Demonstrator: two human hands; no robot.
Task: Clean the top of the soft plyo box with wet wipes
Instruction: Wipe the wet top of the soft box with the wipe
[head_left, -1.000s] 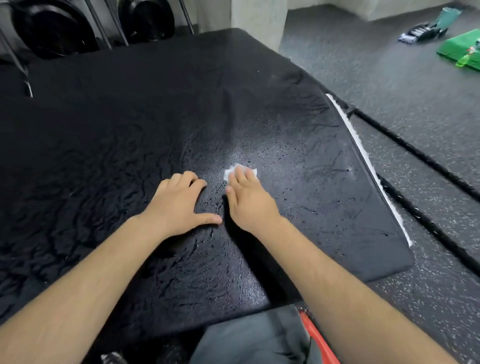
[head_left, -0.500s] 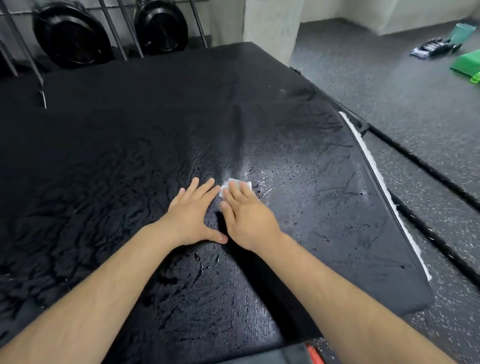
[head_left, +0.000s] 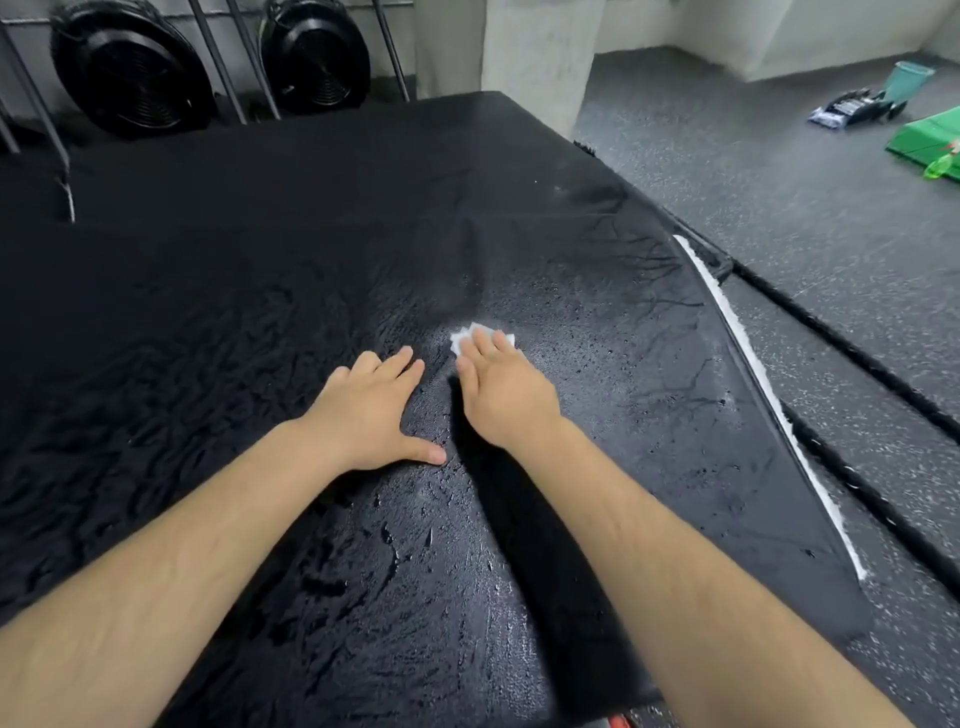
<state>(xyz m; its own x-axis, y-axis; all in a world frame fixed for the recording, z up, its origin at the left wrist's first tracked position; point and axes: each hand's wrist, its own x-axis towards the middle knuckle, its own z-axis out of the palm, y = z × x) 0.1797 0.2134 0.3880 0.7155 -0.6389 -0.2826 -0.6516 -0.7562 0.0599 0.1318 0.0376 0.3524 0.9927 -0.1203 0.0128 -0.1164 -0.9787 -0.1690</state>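
The black soft plyo box (head_left: 260, 291) fills most of the head view, its wrinkled top wet and glistening near the middle. My right hand (head_left: 501, 392) lies flat with straight fingers pressing a small white wet wipe (head_left: 460, 339) onto the box top; only the wipe's far edge shows past the fingertips. My left hand (head_left: 371, 410) rests flat on the box just left of it, fingers together, thumb spread out, holding nothing.
Two black round fans (head_left: 132, 73) stand behind metal bars at the back. A concrete pillar (head_left: 535, 47) rises beyond the box's far corner. On the speckled floor at right lie a wipes pack (head_left: 844, 110), a teal container (head_left: 906, 80) and a green item (head_left: 930, 143).
My right hand has slid the wipe slightly away and to the right. My left hand has drawn apart from it a little. The view has shifted.
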